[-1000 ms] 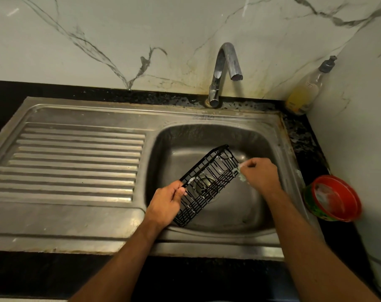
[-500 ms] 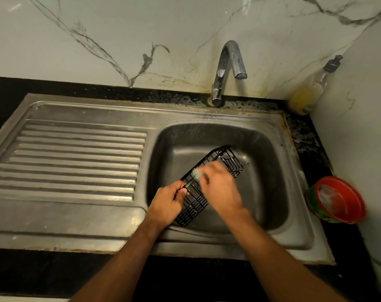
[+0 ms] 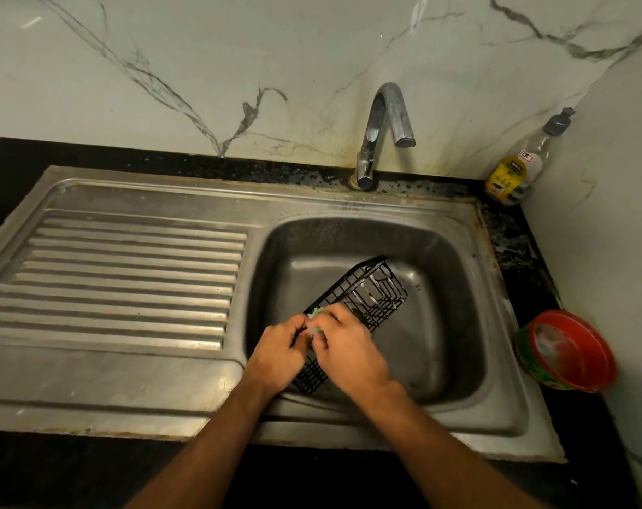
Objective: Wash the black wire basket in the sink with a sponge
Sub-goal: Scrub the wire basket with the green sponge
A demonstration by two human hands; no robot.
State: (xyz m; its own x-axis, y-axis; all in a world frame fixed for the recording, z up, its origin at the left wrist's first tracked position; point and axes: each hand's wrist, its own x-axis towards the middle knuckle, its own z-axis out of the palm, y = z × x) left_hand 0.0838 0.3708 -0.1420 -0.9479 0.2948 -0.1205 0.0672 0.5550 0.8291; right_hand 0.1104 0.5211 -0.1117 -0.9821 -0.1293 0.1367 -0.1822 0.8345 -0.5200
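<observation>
A long black wire basket [image 3: 376, 293] lies tilted over the steel sink bowl [image 3: 455, 325], its far end pointing up and right, with soap foam on its wires. My left hand [image 3: 280, 352] grips the basket's near end. My right hand [image 3: 348, 347] lies over the basket's middle and holds a pale green sponge [image 3: 316, 313], of which only a small bit shows between my fingers. The two hands touch each other over the near half of the basket.
The ribbed draining board [image 3: 128, 277] fills the left. A curved tap [image 3: 383, 130] stands behind the bowl, with no water running. A soap bottle [image 3: 514, 170] stands in the back right corner. A red round tub [image 3: 565, 350] sits right of the sink by the wall.
My right hand with the sponge has slid along the basket from its far end down to the near end, beside my left hand. The left hand has kept its hold.
</observation>
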